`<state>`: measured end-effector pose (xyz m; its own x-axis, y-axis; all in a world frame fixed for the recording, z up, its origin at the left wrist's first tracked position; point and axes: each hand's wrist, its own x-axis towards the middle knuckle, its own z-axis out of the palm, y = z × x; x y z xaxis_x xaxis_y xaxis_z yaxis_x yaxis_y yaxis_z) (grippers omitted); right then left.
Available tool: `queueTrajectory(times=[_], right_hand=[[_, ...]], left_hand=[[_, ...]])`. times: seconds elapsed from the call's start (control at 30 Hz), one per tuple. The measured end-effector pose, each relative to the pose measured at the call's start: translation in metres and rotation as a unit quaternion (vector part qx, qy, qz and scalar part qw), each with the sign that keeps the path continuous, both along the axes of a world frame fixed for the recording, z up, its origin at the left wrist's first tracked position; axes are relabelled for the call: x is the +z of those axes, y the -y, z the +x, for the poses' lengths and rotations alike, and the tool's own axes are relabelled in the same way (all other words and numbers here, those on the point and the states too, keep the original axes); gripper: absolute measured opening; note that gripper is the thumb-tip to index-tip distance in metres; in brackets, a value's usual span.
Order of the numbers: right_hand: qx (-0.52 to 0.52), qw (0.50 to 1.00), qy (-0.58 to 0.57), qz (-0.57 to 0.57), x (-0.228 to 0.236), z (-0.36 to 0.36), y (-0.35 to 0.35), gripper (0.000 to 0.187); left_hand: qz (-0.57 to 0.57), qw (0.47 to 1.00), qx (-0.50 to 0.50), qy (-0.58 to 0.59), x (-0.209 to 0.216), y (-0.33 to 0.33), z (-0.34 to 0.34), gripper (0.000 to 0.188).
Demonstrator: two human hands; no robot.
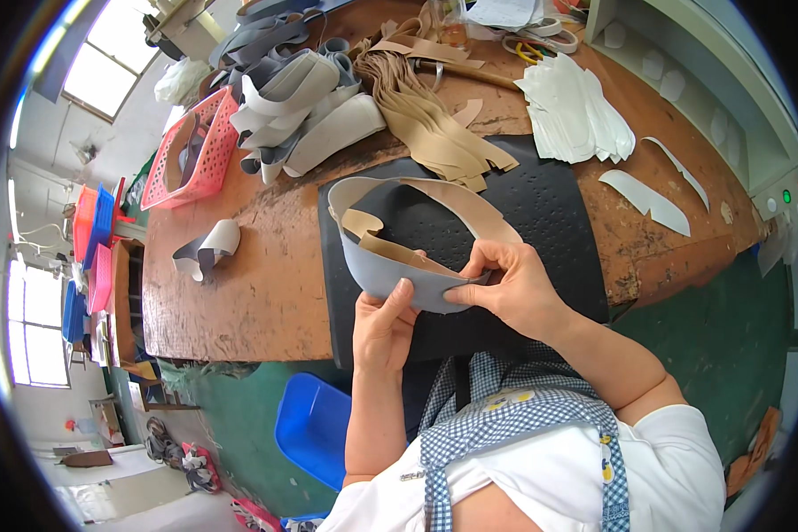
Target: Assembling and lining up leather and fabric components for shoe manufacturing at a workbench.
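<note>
A curved band of grey-blue sheet material (372, 268) with a beige inner face loops up in front of me, above a black perforated mat (554, 239). My left hand (387, 326) grips its lower edge, thumb on the outer face and fingers behind. On the other side, my right hand (516, 285) pinches the band's near end between thumb and fingers. A tan strip (397, 252) lies along the inside of the loop, its far end curling up on the left. The fingertips behind the band are partly hidden.
Beyond the mat lie a bundle of tan strips (417, 120), grey curved pieces (315, 111), white pieces (576, 111) and scissors (550, 40). A pink basket (161, 193) stands at the left, near a small curled piece (217, 246). Below the table edge sits a blue bin (309, 430).
</note>
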<state>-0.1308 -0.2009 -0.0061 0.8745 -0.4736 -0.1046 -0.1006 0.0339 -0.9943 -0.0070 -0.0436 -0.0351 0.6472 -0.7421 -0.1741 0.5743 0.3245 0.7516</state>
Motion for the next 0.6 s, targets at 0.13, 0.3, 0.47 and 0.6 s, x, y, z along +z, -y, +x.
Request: queueTrajectory(times=[0.13,0.3,0.47,0.6], right_hand=[[-0.014,1.0,0.016,-0.008,0.011,0.002,0.001,0.018],[0.027,0.999,-0.017,-0.027,0.014,-0.004,0.001,0.019],[-0.006,0.999,0.044,0.025,0.007,-0.005,0.002,0.013],[0.01,0.995,0.054,0.081,0.007,-0.006,0.003,0.016]], left_hand=[[-0.003,1.0,-0.004,0.022,0.005,0.001,0.004,0.037],[0.0,1.0,-0.029,0.0,0.0,-0.006,0.008,0.033],[-0.089,0.987,-0.133,0.002,-0.017,-0.014,0.013,0.031],[-0.192,0.965,-0.132,-0.118,-0.018,-0.015,0.007,0.031]])
